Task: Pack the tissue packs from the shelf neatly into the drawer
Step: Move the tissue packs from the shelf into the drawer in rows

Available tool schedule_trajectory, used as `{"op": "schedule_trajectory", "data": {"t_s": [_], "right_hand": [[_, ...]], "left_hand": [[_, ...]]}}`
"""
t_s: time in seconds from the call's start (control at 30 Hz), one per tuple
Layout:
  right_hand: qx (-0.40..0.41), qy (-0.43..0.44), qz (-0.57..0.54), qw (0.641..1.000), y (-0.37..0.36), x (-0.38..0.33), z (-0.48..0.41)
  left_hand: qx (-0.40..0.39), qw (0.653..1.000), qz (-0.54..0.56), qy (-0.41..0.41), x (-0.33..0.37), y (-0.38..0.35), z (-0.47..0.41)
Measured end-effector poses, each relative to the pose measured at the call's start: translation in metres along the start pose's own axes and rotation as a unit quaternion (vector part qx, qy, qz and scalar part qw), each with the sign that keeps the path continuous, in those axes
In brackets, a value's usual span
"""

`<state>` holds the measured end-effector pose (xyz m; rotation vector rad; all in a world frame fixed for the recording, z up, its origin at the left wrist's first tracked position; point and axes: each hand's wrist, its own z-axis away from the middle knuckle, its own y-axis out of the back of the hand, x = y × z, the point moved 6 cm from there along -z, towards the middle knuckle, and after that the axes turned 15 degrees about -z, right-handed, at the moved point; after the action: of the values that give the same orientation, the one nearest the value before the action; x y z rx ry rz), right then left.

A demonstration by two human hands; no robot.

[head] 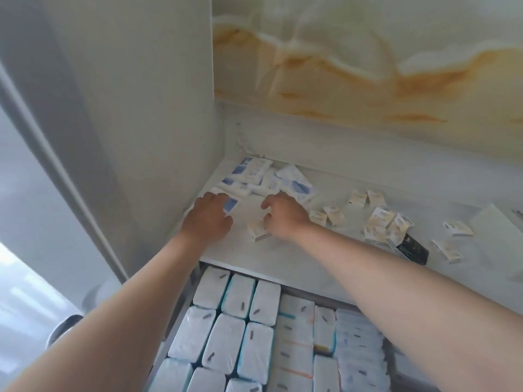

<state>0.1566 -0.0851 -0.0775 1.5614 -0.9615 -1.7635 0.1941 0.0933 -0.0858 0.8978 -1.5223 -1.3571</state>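
Both bare arms reach forward over the open drawer (181,321) onto the white shelf (283,258). Left hand (210,215) lies palm down near the shelf's left corner, fingers resting on a blue-and-white tissue pack (230,205) at the near edge of the pile; whether it grips that pack or just touches it, cannot tell. Right hand (283,215) sits just right of it, fingers curled and loosely spread, thumb side touching a small beige pack (258,232) lying on the shelf; not clamped on it as far as visible, grip unclear. The two hands are apart with bare shelf between them. A pile of blue-and-white tissue packs (254,176) sits in the back left corner, overlapping and tilted, with one larger soft pack (297,183) on its right side just behind the right hand. More small beige packs (385,222) are scattered across the right part of the shelf, some singly, some clustered. A black box (413,250) lies at the near edge of that cluster. The drawer below is largely filled with white tissue packs (226,335) in tidy rows, standing side by side, touching; the right columns look flatter and stacked. Marbled orange-white wall panel (368,66) backs the shelf.
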Motion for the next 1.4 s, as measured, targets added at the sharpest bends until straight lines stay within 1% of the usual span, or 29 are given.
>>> {"op": "schedule_trajectory", "data": {"t_s": [0.03,0.1,0.2,0.27,0.33,0.4,0.47,0.53,0.6,0.67,0.7,0.77,0.83,0.87,0.9,0.97,1.0,1.1,1.13,1.17,1.23,1.33,1.4], "right_hand": [[0.006,-0.013,0.009,1.0,0.0,0.007,-0.012],[0.025,-0.04,0.035,0.998,0.005,0.025,-0.032],[0.047,-0.081,0.101,0.99,0.015,0.053,-0.057],[0.028,-0.115,0.121,0.986,0.017,0.07,-0.068],[0.011,-0.132,0.118,0.984,0.016,0.081,-0.074],[0.022,-0.111,0.159,0.981,0.016,0.08,-0.075],[0.037,-0.078,0.206,0.975,0.017,0.074,-0.073],[0.036,-0.083,0.174,0.981,0.015,0.071,-0.068],[0.045,-0.1,0.081,0.991,0.015,0.074,-0.063],[0.042,-0.133,-0.009,0.99,0.015,0.08,-0.061],[0.039,-0.158,-0.04,0.986,0.016,0.083,-0.059],[0.035,-0.204,-0.072,0.976,0.021,0.087,-0.053],[0.029,-0.232,-0.08,0.969,0.025,0.087,-0.048],[0.029,-0.238,-0.082,0.967,0.026,0.087,-0.046],[0.035,-0.235,-0.086,0.968,0.028,0.085,-0.043],[0.066,-0.208,-0.135,0.966,0.031,0.081,-0.04],[0.086,-0.185,-0.169,0.964,0.035,0.08,-0.039],[0.164,-0.128,-0.221,0.953,0.059,0.069,-0.024],[0.19,-0.113,-0.25,0.943,0.069,0.066,-0.017],[0.213,-0.106,-0.287,0.928,0.079,0.062,-0.007],[0.235,-0.102,-0.375,0.891,0.096,0.058,0.015],[0.201,-0.119,-0.507,0.83,0.103,0.056,0.052],[0.166,-0.15,-0.56,0.797,0.1,0.06,0.08]], "left_hand": [[-0.014,1.0,-0.008,0.004,-0.003,-0.007,-0.007],[-0.055,0.996,-0.062,0.015,-0.005,-0.021,-0.02],[-0.11,0.986,-0.118,0.05,-0.011,-0.032,-0.033],[-0.098,0.982,-0.151,0.051,-0.015,-0.033,-0.037],[-0.058,0.982,-0.171,0.047,-0.016,-0.031,-0.039],[-0.03,0.989,-0.141,0.044,-0.015,-0.029,-0.04],[-0.019,0.993,-0.112,0.032,-0.012,-0.028,-0.04],[-0.001,0.993,-0.118,0.008,-0.006,-0.024,-0.04],[0.025,0.993,-0.119,-0.007,0.0,-0.016,-0.037],[0.05,0.993,-0.105,-0.012,0.004,-0.008,-0.035],[0.072,0.994,-0.079,-0.008,0.005,-0.002,-0.034],[0.128,0.991,0.025,0.018,0.003,0.015,-0.034],[0.15,0.972,0.164,0.068,0.0,0.026,-0.038],[0.14,0.955,0.242,0.094,-0.001,0.027,-0.039],[0.121,0.931,0.324,0.118,0.001,0.026,-0.039],[0.064,0.86,0.479,0.164,0.007,0.017,-0.036],[0.028,0.823,0.536,0.185,0.01,0.011,-0.033],[-0.069,0.724,0.654,0.209,0.022,-0.003,-0.021],[-0.089,0.702,0.676,0.204,0.028,-0.005,-0.016],[-0.1,0.702,0.678,0.196,0.032,-0.006,-0.01],[-0.086,0.722,0.658,0.194,0.039,-0.006,0.001],[-0.067,0.731,0.646,0.211,0.055,-0.002,0.02],[-0.093,0.739,0.64,0.189,0.079,0.004,0.037]]}}
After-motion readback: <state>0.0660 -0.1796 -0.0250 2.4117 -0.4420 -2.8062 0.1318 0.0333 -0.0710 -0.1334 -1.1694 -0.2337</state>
